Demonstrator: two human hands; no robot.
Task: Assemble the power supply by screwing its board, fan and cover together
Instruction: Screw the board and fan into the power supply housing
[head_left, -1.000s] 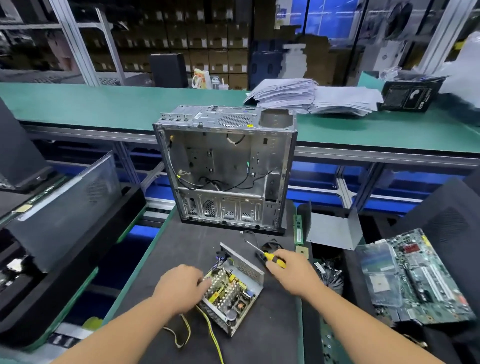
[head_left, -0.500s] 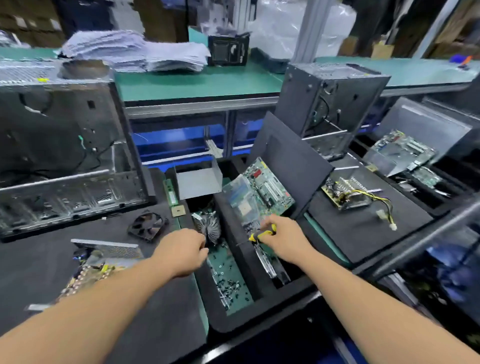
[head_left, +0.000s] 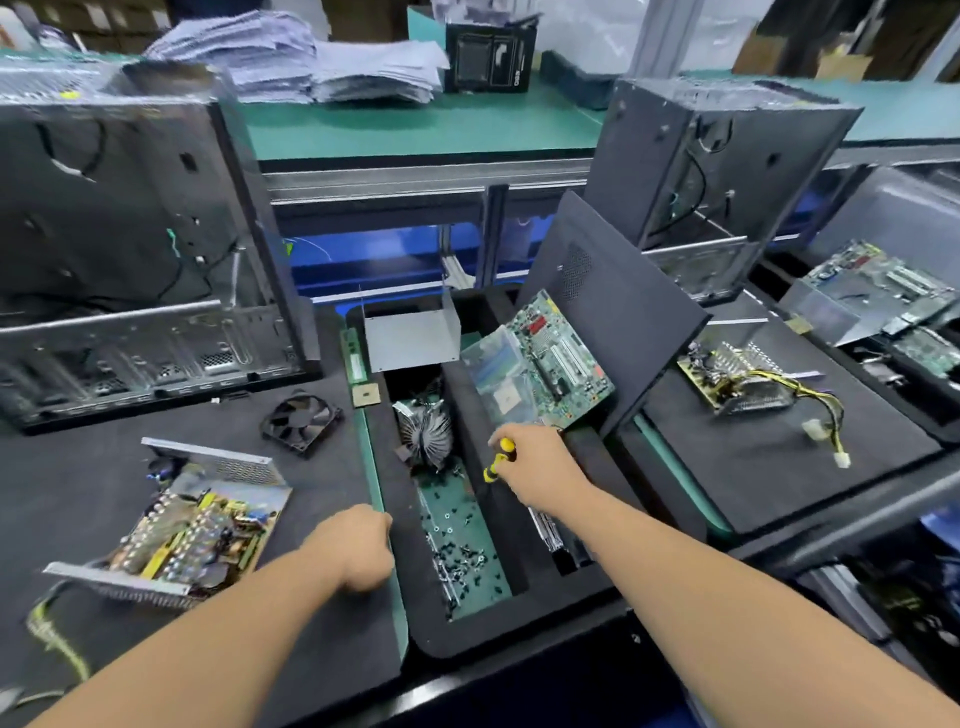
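Note:
The open power supply (head_left: 192, 525) lies on the black mat at the left, its board with yellow parts showing inside the metal shell. A black fan (head_left: 301, 421) rests on the mat behind it. A grey metal cover (head_left: 410, 335) stands in the tray at the back. My right hand (head_left: 540, 470) grips a yellow-and-black screwdriver (head_left: 497, 460) over the tray. My left hand (head_left: 358, 545) hovers at the tray's left edge with its fingers curled, and I cannot see anything in it. Several loose screws (head_left: 457, 551) lie on the tray's green floor.
An open computer case (head_left: 130, 249) stands at the back left. The black foam tray (head_left: 467, 639) also holds a round heatsink (head_left: 423, 434) and a motherboard (head_left: 540, 358). At the right sit a second power supply (head_left: 743, 374), another case (head_left: 711, 171) and more boards.
My view swung right from the power supply to the parts tray. Both hands left the power supply; the left one now sits lower at the tray's edge, the right still holds the screwdriver.

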